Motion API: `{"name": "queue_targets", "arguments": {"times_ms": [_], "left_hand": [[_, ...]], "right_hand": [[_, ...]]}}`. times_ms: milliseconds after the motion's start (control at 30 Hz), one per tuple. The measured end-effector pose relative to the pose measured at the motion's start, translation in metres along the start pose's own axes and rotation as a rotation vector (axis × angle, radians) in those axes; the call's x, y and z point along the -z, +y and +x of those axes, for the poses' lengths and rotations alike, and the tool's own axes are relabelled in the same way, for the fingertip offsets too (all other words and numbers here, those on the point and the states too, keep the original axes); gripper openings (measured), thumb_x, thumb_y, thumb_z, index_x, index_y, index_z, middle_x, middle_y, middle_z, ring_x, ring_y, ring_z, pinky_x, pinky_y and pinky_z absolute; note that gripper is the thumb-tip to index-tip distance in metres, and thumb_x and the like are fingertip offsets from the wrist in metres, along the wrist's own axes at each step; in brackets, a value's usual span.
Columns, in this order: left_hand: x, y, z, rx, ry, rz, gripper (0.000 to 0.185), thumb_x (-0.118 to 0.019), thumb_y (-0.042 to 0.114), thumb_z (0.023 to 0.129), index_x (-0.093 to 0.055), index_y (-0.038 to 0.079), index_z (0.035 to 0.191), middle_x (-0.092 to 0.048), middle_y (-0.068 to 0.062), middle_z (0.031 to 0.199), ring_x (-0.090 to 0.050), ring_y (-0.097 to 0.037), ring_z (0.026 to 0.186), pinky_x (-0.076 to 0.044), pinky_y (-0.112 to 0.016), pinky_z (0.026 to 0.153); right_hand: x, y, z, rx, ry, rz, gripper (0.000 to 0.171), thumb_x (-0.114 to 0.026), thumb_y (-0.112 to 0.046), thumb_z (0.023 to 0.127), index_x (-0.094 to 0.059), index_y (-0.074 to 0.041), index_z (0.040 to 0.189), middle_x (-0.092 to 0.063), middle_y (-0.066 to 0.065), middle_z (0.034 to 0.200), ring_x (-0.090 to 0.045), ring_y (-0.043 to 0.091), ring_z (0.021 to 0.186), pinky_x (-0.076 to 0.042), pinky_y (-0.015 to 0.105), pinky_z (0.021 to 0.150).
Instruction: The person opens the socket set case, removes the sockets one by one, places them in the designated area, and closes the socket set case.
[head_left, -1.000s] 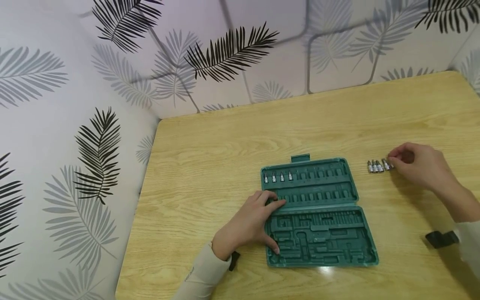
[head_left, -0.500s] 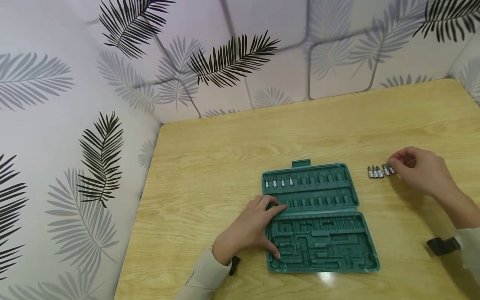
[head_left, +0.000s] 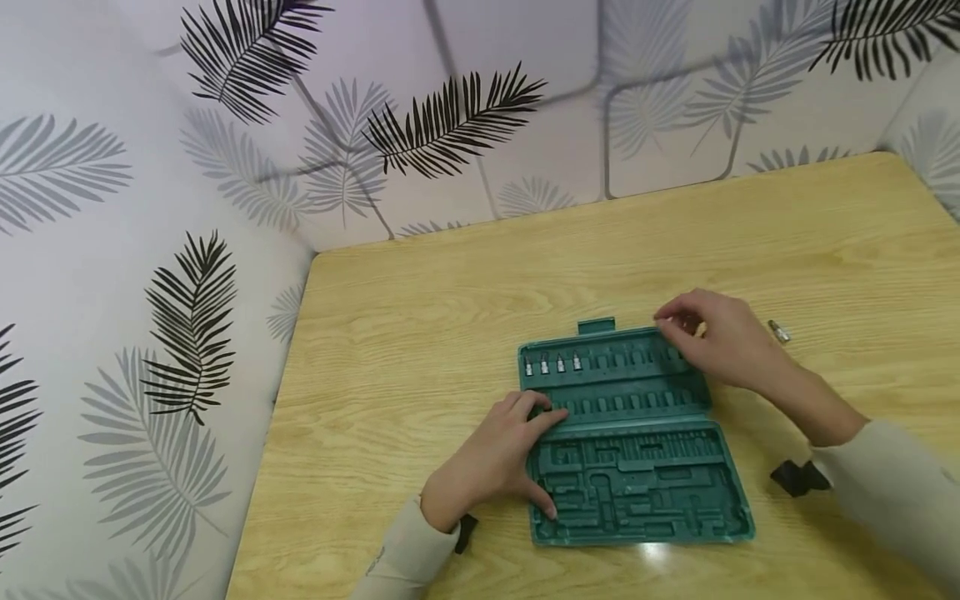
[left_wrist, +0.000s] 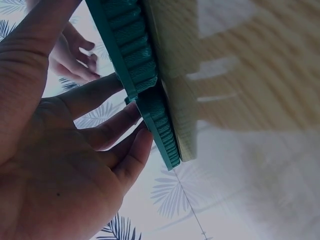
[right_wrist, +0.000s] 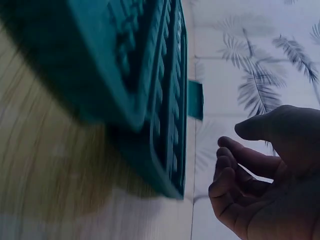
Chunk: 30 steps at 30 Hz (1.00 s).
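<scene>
Green tool case (head_left: pixel 637 442) lies open and flat on the wooden table (head_left: pixel 450 283), four bits (head_left: pixel 552 364) seated at the left of its far row. Left hand (head_left: pixel 495 454) rests on the case's left edge, fingers relaxed and straight, gripping nothing. Right hand (head_left: pixel 712 337) hovers over the far right corner, fingers curled; whether they pinch anything cannot be told; one loose bit (head_left: pixel 778 332) lies just right of it

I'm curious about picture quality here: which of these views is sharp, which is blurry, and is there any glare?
Head view: sharp and evenly lit, with a bright glare spot on the table beside the green case. Right wrist view: dim, the case smeared with blur, the right hand dark against the wall. Left wrist view: dusky, the left hand soft.
</scene>
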<state>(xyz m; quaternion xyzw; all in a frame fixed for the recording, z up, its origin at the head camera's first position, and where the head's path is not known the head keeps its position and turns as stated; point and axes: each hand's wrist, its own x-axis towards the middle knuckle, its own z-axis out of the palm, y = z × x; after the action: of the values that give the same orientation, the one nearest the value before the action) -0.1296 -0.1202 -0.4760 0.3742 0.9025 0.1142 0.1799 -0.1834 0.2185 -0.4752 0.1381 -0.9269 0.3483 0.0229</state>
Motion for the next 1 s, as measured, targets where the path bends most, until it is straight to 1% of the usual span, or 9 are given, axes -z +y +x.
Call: {"name": "queue_targets", "arguments": {"times_ms": [67, 133, 267, 367, 467, 667, 767, 900, 1000], "left_hand": [[0.001, 0.000, 0.001, -0.003, 0.000, 0.002, 0.122, -0.102, 0.064, 0.062, -0.053, 0.016, 0.163, -0.051, -0.009, 0.156, -0.051, -0.026, 0.140, -0.045, -0.045, 0.124], [0.001, 0.001, 0.002, -0.001, -0.006, -0.001, 0.121, -0.102, 0.064, 0.063, -0.053, 0.015, 0.163, -0.051, -0.008, 0.156, -0.051, -0.025, 0.140, -0.045, -0.045, 0.124], [0.001, 0.002, 0.004, 0.009, -0.016, -0.002, 0.120, -0.102, 0.063, 0.063, -0.054, 0.016, 0.163, -0.051, -0.008, 0.157, -0.050, -0.025, 0.141, -0.045, -0.044, 0.125], [0.000, 0.002, 0.005, 0.005, -0.016, 0.002, 0.120, -0.102, 0.064, 0.063, -0.054, 0.016, 0.163, -0.051, -0.008, 0.156, -0.051, -0.026, 0.141, -0.045, -0.045, 0.125], [-0.001, 0.001, 0.006, 0.001, -0.015, 0.003, 0.120, -0.102, 0.063, 0.063, -0.054, 0.015, 0.162, -0.052, -0.009, 0.156, -0.051, -0.026, 0.141, -0.045, -0.046, 0.125], [-0.001, 0.001, 0.005, 0.003, -0.014, -0.006, 0.120, -0.103, 0.063, 0.063, -0.054, 0.015, 0.162, -0.051, -0.009, 0.156, -0.050, -0.026, 0.141, -0.044, -0.046, 0.125], [0.000, 0.001, 0.004, 0.004, -0.011, -0.002, 0.121, -0.103, 0.063, 0.063, -0.054, 0.015, 0.162, -0.052, -0.009, 0.156, -0.050, -0.026, 0.141, -0.044, -0.045, 0.125], [0.000, 0.002, 0.004, 0.001, -0.006, 0.001, 0.120, -0.103, 0.063, 0.063, -0.054, 0.015, 0.162, -0.052, -0.009, 0.155, -0.051, -0.026, 0.140, -0.045, -0.045, 0.124], [0.000, 0.002, 0.005, -0.006, 0.000, 0.000, 0.120, -0.102, 0.064, 0.063, -0.055, 0.015, 0.162, -0.053, -0.009, 0.155, -0.051, -0.026, 0.140, -0.045, -0.045, 0.124]], "right_hand": [[-0.016, -0.016, 0.008, 0.026, -0.119, -0.015, 0.020, -0.071, -0.015, 0.106, -0.080, -0.001, 0.118, -0.076, 0.011, 0.103, -0.071, 0.022, 0.090, -0.059, 0.040, 0.077], [-0.032, -0.029, 0.013, 0.053, -0.212, -0.044, 0.025, -0.072, -0.018, 0.106, -0.079, -0.001, 0.122, -0.075, 0.012, 0.108, -0.071, 0.025, 0.094, -0.060, 0.048, 0.082], [-0.056, -0.045, 0.018, 0.081, -0.274, -0.118, 0.031, -0.073, -0.024, 0.105, -0.079, -0.001, 0.127, -0.069, 0.013, 0.110, -0.062, 0.026, 0.094, -0.055, 0.046, 0.080], [-0.065, -0.050, 0.022, 0.066, -0.280, -0.128, 0.033, -0.074, -0.024, 0.105, -0.078, 0.000, 0.128, -0.067, 0.014, 0.110, -0.055, 0.026, 0.091, -0.049, 0.042, 0.076], [-0.067, -0.052, 0.025, 0.039, -0.290, -0.082, 0.034, -0.074, -0.024, 0.105, -0.077, 0.002, 0.127, -0.068, 0.016, 0.111, -0.058, 0.028, 0.095, -0.052, 0.044, 0.079], [-0.068, -0.051, 0.027, -0.048, -0.289, 0.115, 0.026, -0.074, -0.018, 0.105, -0.072, 0.001, 0.123, -0.069, 0.017, 0.114, -0.064, 0.029, 0.104, -0.055, 0.051, 0.090], [-0.069, -0.049, 0.027, -0.041, -0.265, 0.168, 0.017, -0.073, -0.014, 0.105, -0.073, -0.001, 0.117, -0.070, 0.015, 0.111, -0.066, 0.026, 0.101, -0.056, 0.050, 0.090], [-0.071, -0.047, 0.025, -0.007, -0.231, 0.156, 0.009, -0.074, -0.011, 0.104, -0.077, -0.005, 0.111, -0.072, 0.011, 0.107, -0.068, 0.023, 0.097, -0.056, 0.049, 0.087], [-0.071, -0.045, 0.022, -0.011, -0.193, 0.164, 0.007, -0.074, -0.011, 0.104, -0.078, -0.008, 0.109, -0.075, 0.009, 0.106, -0.070, 0.023, 0.097, -0.057, 0.049, 0.088]]}}
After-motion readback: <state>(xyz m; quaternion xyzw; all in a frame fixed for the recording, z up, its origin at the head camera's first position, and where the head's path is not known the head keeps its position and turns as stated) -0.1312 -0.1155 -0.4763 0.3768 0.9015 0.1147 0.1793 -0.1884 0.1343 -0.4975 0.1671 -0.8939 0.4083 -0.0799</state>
